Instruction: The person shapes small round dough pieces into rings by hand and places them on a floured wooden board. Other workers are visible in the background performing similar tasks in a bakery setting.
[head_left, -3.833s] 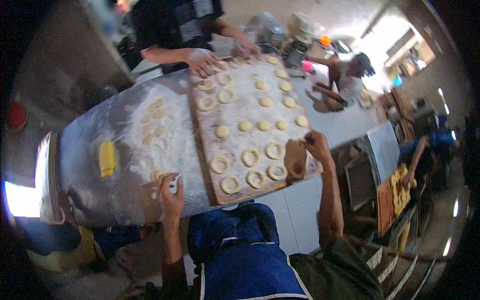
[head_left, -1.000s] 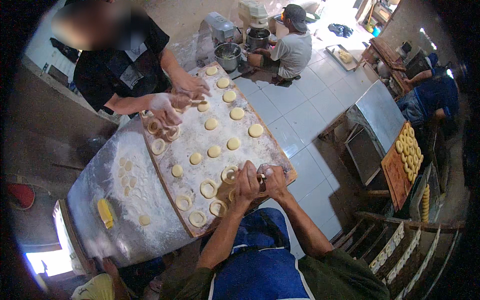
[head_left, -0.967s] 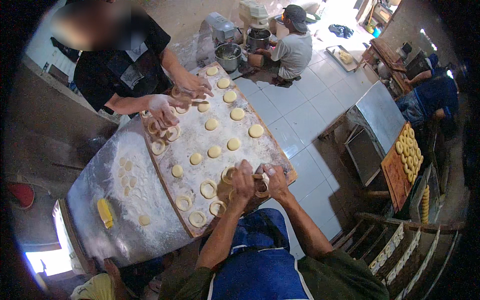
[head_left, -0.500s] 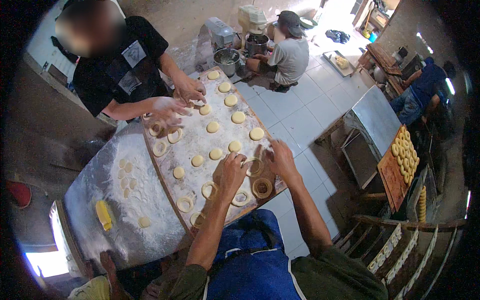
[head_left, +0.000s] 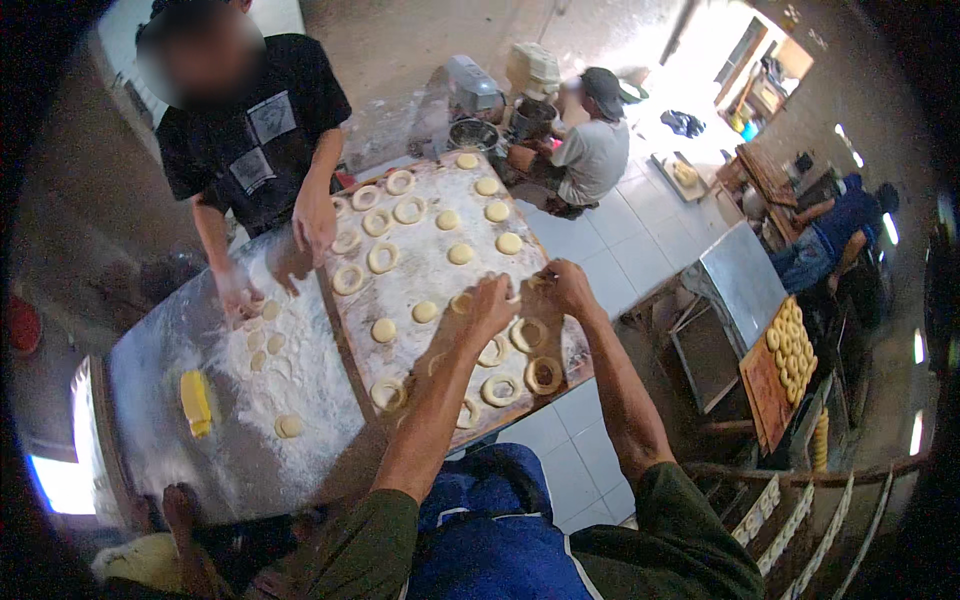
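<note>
My left hand (head_left: 492, 305) is closed at the fingertips on a pale dough disc, of which only an edge shows. A little to its right, my right hand (head_left: 568, 288) has its fingers closed on another dough piece, mostly hidden by them. Both hands are low over a floured wooden board (head_left: 420, 275). Near my wrists lie dough rings (head_left: 543, 375), with others at the board's far left. Several flat dough discs (head_left: 460, 253) lie in loose rows beyond and left of my left hand.
A person in a black shirt (head_left: 265, 130) stands across, one hand reaching to small dough pieces (head_left: 274, 342) on the floured metal table (head_left: 150, 370). A yellow block (head_left: 196, 404) lies there. On the right, a board of dough rings (head_left: 765, 390) stands near a rack (head_left: 800, 500). Two other people work farther off.
My hands have closed in over the dough discs by the board's right edge. The person across has moved from the board to the dough pieces on the metal table. The view has shifted.
</note>
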